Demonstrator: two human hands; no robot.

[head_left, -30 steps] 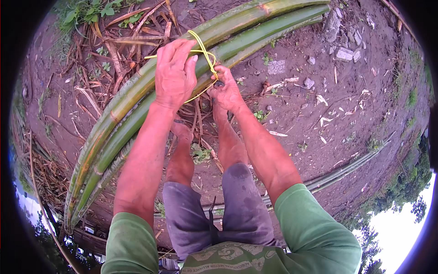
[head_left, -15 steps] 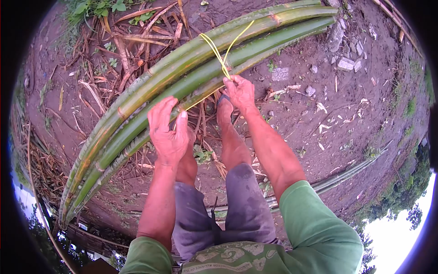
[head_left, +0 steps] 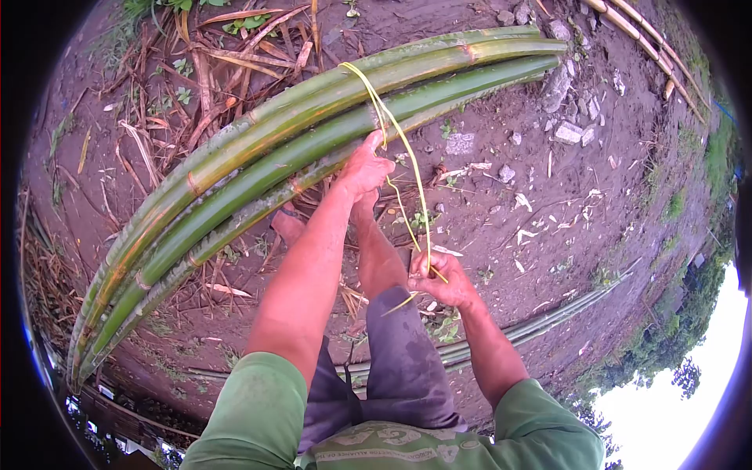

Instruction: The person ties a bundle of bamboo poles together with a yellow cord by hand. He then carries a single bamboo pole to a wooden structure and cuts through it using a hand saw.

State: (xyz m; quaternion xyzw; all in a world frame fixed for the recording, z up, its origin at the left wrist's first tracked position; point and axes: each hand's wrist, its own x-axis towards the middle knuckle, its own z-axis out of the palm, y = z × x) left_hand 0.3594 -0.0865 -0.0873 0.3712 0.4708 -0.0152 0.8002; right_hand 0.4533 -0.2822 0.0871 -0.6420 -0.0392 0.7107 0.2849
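Note:
A bundle of several green bamboo poles (head_left: 235, 200) lies on the ground in front of me. A yellow cord (head_left: 421, 182) loops over the bundle, and its two lengths come down towards me. My left hand (head_left: 366, 168) is at the near side of the bundle, fingers closed where the cord crosses, thumb pressed up against the poles. Lower and to the right, my right hand (head_left: 440, 280) is closed round the cord's loose lengths, a short tail sticking out below. Between the hands the cord runs partly slack.
Dry leaves and stalks (head_left: 207, 94) litter the soil beyond the bundle. Broken stones (head_left: 568, 131) lie near its right end. More thin poles (head_left: 540, 323) rest on the ground behind my legs, and others (head_left: 638, 35) at the upper right.
My left hand has moved right and up to the cord crossing at the bundle. My right hand has gone from there down towards me, drawing the cord lengths out. The view has shifted slightly.

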